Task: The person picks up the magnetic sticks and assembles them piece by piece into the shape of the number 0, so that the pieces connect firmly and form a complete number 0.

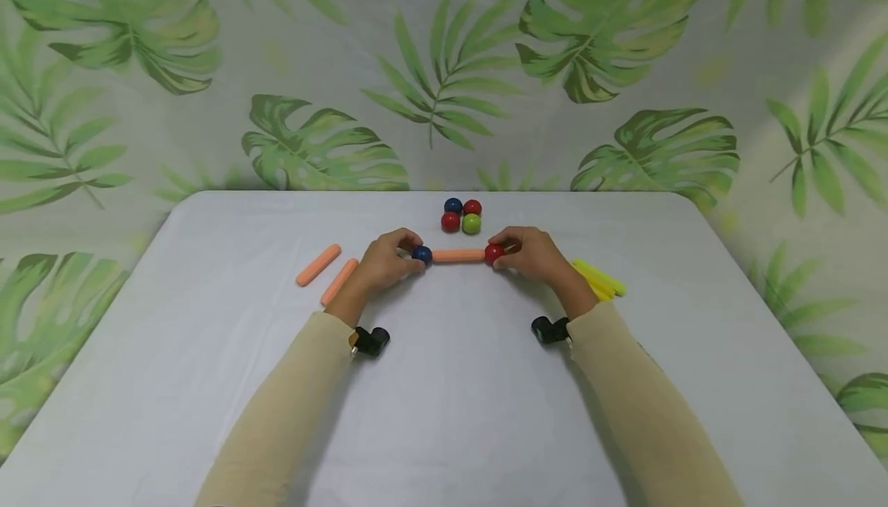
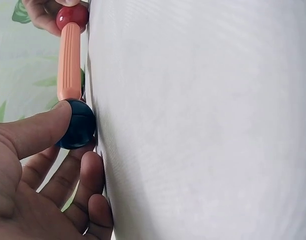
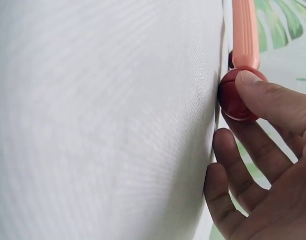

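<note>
An orange ribbed rod (image 1: 458, 256) lies level between a blue ball (image 1: 422, 255) at its left end and a red ball (image 1: 494, 253) at its right end, each ball touching the rod. My left hand (image 1: 383, 262) pinches the blue ball between thumb and fingers. On the other side my right hand (image 1: 536, 253) pinches the red ball the same way. In the left wrist view the thumb lies across the dark blue ball (image 2: 78, 127). The right wrist view shows the thumb on the red ball (image 3: 237, 97), against the rod's end (image 3: 246, 45).
Beyond the rod sit a blue ball (image 1: 453, 206), two red balls (image 1: 451, 222) and a green ball (image 1: 471, 223), grouped together. Two orange rods (image 1: 318, 265) lie left of the left hand. Yellow rods (image 1: 598, 279) lie partly behind the right wrist. A white cloth covers the table (image 1: 444, 399).
</note>
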The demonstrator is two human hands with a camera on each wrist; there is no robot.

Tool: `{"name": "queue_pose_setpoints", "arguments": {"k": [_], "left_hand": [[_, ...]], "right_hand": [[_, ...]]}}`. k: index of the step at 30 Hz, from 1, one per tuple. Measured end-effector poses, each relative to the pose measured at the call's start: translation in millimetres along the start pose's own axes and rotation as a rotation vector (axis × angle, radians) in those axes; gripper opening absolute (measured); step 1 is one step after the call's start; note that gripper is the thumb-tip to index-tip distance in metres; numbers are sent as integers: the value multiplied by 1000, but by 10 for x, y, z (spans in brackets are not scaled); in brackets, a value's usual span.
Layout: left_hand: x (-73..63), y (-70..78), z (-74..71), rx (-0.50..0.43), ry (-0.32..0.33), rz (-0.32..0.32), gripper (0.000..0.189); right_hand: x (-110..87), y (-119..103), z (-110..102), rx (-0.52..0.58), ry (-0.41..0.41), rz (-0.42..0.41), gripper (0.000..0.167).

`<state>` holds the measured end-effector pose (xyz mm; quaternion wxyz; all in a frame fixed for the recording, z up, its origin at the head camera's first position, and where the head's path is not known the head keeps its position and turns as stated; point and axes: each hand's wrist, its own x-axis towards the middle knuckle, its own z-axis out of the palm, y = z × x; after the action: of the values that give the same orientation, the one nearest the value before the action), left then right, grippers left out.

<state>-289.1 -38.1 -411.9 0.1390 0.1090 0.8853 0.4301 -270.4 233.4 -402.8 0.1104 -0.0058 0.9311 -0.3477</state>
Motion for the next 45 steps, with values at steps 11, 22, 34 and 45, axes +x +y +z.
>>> {"name": "queue_pose_setpoints", "arguments": {"k": [11,22,34,45], "left_hand": [[-13,0,19,25,23,12,34],[-52,0,-89,30,34,-27,44],[-520,-124,-715,223,99,56,39],[-833,-355,-839,215,102,24,40]], "right_hand": [[-22,14,10,-4,-7,-16,40],[-7,1,3,-7,7,-35,39],[-5,17,-53,-33,1,-34,40],[7,4,-14,-34,-4,-49,40]]}}
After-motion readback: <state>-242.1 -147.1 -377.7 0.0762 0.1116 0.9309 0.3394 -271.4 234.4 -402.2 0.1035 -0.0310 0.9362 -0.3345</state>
